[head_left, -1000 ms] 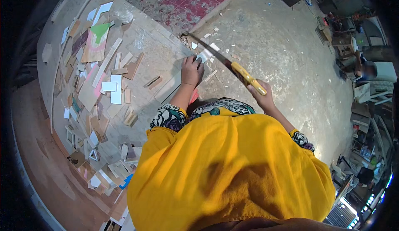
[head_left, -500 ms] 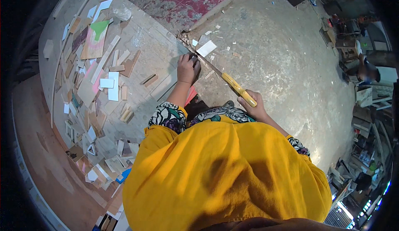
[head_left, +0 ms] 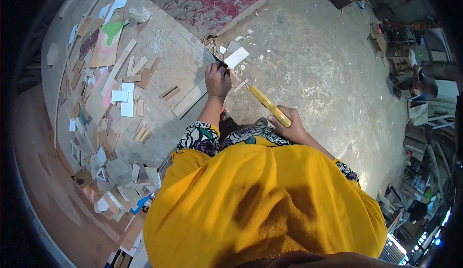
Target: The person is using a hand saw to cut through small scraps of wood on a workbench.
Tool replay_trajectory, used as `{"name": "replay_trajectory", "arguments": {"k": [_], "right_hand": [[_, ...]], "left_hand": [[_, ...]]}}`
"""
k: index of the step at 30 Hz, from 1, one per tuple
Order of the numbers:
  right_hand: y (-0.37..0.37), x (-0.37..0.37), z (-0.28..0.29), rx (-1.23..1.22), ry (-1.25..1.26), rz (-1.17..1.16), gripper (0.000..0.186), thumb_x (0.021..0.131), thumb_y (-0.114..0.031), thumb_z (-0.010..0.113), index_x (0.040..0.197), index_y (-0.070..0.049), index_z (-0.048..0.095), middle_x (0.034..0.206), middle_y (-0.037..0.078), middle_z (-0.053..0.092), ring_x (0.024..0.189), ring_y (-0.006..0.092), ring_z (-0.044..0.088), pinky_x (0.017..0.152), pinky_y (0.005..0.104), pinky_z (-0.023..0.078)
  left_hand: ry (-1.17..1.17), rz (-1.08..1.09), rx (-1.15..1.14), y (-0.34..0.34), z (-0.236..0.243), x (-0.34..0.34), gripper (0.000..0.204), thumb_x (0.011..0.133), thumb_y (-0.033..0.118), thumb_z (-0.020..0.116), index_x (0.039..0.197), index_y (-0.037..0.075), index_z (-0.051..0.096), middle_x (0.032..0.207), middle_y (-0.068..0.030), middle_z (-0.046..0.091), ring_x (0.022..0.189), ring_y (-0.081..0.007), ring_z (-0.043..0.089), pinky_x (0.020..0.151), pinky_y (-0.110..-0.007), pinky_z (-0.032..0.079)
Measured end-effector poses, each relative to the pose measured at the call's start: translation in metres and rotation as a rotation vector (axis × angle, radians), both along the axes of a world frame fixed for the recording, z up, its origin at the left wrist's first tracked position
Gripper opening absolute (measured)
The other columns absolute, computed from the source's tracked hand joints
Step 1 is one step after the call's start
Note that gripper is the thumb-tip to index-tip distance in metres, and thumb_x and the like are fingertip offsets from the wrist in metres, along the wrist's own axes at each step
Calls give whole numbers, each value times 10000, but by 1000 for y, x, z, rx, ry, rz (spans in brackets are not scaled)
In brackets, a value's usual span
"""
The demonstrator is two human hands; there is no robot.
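My right hand [head_left: 288, 123] is closed around the yellow handle [head_left: 270, 105] of a handsaw, held low over the floor side of the table edge. Its thin blade [head_left: 239, 78] slants away up and left toward my left hand and looks nearly edge-on. My left hand [head_left: 218, 81] is at the table's edge with fingers curled down; what lies under them is hidden. A pale wooden strip [head_left: 189, 99] on the table runs toward that hand. Beyond the fingers, a white rectangular piece [head_left: 237, 57] lies by the edge.
Many wood offcuts [head_left: 128, 99] cover the left of the table [head_left: 161, 41]. Small scraps [head_left: 270, 64] are scattered on the concrete floor [head_left: 328, 80]. Red tiles [head_left: 212, 2] lie beyond. At the far right, a person [head_left: 424, 88] is among stacked wood and clutter.
The saw and my right hand have shifted a little left and nearer the left hand, so less blade shows. My left hand stays at the table edge. The view has tilted slightly.
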State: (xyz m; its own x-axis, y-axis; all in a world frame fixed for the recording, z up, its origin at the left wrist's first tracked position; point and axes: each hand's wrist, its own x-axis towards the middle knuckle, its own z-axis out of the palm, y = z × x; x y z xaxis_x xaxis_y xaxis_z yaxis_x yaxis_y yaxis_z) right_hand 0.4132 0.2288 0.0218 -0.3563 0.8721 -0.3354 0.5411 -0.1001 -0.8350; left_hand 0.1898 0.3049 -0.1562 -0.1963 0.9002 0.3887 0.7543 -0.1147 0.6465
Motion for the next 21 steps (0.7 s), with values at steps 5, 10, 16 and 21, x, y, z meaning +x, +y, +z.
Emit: {"name": "replay_trajectory", "arguments": {"k": [5, 10, 16, 21], "right_hand": [[3, 9, -5, -19, 18, -10, 254, 843, -187, 650, 706, -18, 517, 554, 74, 471, 503, 145, 429, 485, 305, 366], [-2, 14, -8, 42, -68, 44, 229, 826, -189, 664, 727, -25, 539, 567, 97, 493, 498, 181, 455, 496, 318, 385], [-4, 30, -32, 91, -19, 128, 191, 811, -160, 660, 750, -19, 546, 632, 142, 523, 541, 298, 508, 527, 355, 406], [-14, 47, -70, 150, 37, 120, 150, 802, -124, 650, 765, -18, 551, 643, 141, 516, 550, 304, 506, 538, 348, 411]], "left_hand": [[37, 2, -14, 1, 4, -1, 147, 674, 89, 642, 812, 39, 633, 985, -128, 601, 952, -312, 527, 829, -415, 431], [33, -56, -79, 2, 8, -4, 183, 686, 101, 624, 855, 29, 620, 1005, -137, 587, 962, -321, 514, 847, -414, 425], [33, -46, -63, 0, -1, -7, 207, 685, 87, 612, 875, 5, 611, 1030, -165, 579, 980, -336, 510, 878, -423, 426], [39, -50, -104, 0, 7, -5, 227, 667, 68, 629, 879, -4, 594, 1031, -183, 572, 981, -351, 509, 875, -425, 427]]}}
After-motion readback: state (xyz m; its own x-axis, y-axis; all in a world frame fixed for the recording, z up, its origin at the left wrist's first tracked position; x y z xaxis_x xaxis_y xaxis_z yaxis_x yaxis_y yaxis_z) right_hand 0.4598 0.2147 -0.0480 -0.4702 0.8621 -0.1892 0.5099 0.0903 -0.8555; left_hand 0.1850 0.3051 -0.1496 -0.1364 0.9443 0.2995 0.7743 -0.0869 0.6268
